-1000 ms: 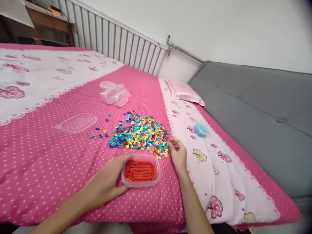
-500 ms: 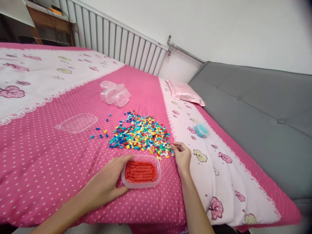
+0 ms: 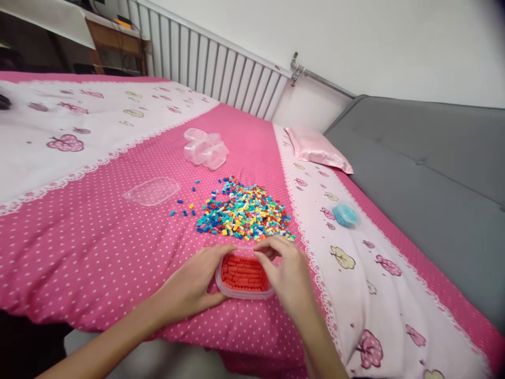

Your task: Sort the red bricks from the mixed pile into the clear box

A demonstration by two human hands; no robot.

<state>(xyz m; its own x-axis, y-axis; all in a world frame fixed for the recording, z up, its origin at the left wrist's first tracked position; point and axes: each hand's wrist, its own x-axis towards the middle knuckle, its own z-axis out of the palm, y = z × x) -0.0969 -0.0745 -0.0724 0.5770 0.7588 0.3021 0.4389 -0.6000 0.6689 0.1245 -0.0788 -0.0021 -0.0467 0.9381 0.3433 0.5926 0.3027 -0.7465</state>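
A clear plastic container (image 3: 246, 295) rests on the bed near its front edge, with rows of red building bricks (image 3: 243, 273) packed inside. My left hand (image 3: 197, 276) grips its left side, fingers along the far rim and thumb at the near one. Over the right part of the container is my right hand (image 3: 284, 266), its thumb and forefinger pinched together above the far rim. Whatever lies between those fingertips is too small to make out. Just beyond the container spreads a loose pile of small multicoloured building bricks (image 3: 248, 210).
A clear lid (image 3: 153, 191) lies left of the pile, near several stray bricks. Farther back sit empty clear containers (image 3: 207, 149). To the right are a small tub of blue pieces (image 3: 345, 216), a pink pillow (image 3: 317, 148) and the grey headboard (image 3: 426, 152).
My right hand has moved from the pile's right edge back to the left, over the container. The left hand keeps its hold. The whole view has shifted slightly.
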